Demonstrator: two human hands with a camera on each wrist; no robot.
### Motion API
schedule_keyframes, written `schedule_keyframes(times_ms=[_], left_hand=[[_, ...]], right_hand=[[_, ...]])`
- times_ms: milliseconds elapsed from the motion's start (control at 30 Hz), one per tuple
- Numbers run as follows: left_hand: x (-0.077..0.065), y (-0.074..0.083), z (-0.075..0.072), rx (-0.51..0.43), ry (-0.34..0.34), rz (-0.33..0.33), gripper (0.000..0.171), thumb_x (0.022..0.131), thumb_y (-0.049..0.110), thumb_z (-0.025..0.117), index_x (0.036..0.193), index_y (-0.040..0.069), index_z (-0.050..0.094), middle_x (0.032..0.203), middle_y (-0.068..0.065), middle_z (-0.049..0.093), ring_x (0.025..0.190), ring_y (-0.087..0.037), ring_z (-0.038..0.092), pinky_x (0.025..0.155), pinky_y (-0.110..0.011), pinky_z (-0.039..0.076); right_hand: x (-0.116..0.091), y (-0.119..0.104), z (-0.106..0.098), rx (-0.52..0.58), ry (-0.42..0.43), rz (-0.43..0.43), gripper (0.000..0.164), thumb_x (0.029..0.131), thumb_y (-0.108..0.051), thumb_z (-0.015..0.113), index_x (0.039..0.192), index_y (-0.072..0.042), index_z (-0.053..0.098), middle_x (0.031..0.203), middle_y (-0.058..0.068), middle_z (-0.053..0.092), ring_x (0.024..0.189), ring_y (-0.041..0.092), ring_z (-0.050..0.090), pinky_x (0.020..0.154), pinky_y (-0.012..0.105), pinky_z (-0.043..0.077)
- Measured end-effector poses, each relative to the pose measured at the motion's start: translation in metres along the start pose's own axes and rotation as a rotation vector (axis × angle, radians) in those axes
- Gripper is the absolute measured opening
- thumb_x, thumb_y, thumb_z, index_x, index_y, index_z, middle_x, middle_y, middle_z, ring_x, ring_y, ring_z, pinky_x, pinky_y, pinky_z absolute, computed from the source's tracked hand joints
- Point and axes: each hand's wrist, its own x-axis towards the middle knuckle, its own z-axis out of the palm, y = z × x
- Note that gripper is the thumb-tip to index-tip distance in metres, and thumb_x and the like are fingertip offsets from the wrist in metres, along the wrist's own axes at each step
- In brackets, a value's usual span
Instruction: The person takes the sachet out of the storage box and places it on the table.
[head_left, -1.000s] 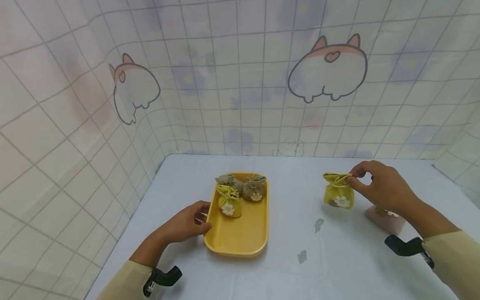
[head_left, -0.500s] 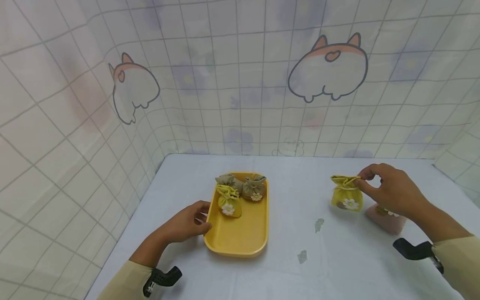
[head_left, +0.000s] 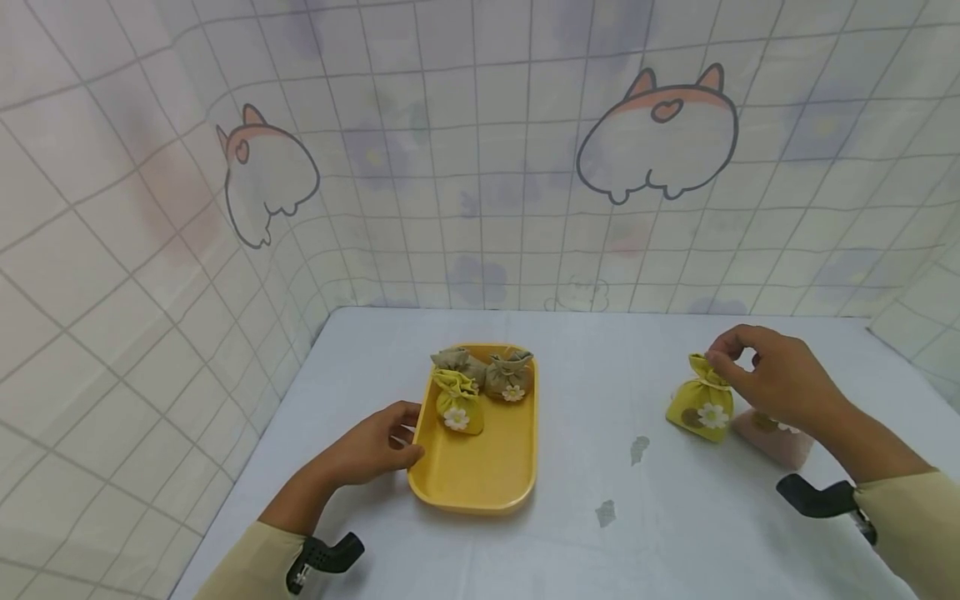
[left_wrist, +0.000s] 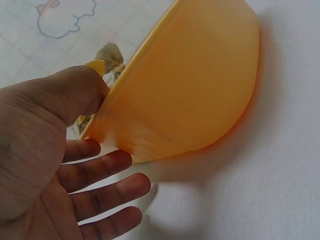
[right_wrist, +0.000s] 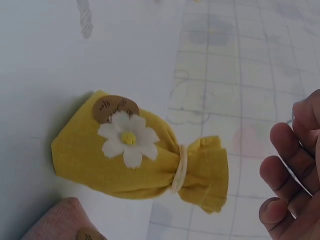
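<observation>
Now the yellow pouch [head_left: 701,404] sits on the desk [head_left: 660,517], leaning against the pink pouch [head_left: 772,437]; a second ago it hung from the right hand [head_left: 772,379], whose fingers [right_wrist: 280,185] have let go and hover loosely apart. It's gathered with a cream tie, white daisy in front. Left hand [head_left: 371,450] holds the yellow tray [head_left: 472,475] rim.

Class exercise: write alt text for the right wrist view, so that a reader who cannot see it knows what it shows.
A small yellow drawstring pouch with a white daisy and a brown round tag lies on a white table, its gathered neck pointing towards the right hand, whose curled fingers are apart from it. A corner of a pink pouch shows at the bottom edge.
</observation>
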Motion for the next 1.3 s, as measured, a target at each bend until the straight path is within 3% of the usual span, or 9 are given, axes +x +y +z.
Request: schedule_keyframes(times_ms=[400, 833, 1300], left_hand=[[-0.001, 0.003, -0.001, 0.013, 0.01, -0.001, 0.059, 0.091, 0.021, 0.078, 0.143, 0.006, 0.053, 0.129, -0.007, 0.062, 0.113, -0.022, 0.062, 0.097, -0.043, 0.054], [-0.002, 0.003, -0.001, 0.0, 0.005, -0.006, 0.06, 0.091, 0.021, 0.079, 0.143, 0.006, 0.053, 0.129, -0.007, 0.062, 0.113, -0.022, 0.062, 0.093, -0.041, 0.056], [-0.002, 0.003, -0.001, -0.014, 0.015, -0.035, 0.062, 0.089, 0.022, 0.081, 0.143, 0.008, 0.053, 0.129, -0.006, 0.062, 0.112, -0.022, 0.062, 0.092, -0.041, 0.057]], right_hand=[[0.007, -0.013, 0.012, 0.075, -0.04, -0.055, 0.025, 0.102, -0.031, 0.065, 0.116, -0.011, 0.066, 0.104, 0.004, 0.065, 0.096, 0.026, 0.056, 0.082, 0.044, 0.05], [0.016, -0.033, 0.028, 0.128, -0.07, -0.108, 0.021, 0.1, -0.023, 0.067, 0.114, -0.008, 0.068, 0.106, 0.007, 0.066, 0.106, 0.031, 0.059, 0.097, 0.06, 0.05], [0.023, -0.052, 0.046, 0.114, -0.074, -0.187, 0.018, 0.099, -0.021, 0.069, 0.113, -0.011, 0.069, 0.105, 0.004, 0.067, 0.103, 0.027, 0.06, 0.091, 0.054, 0.053]])
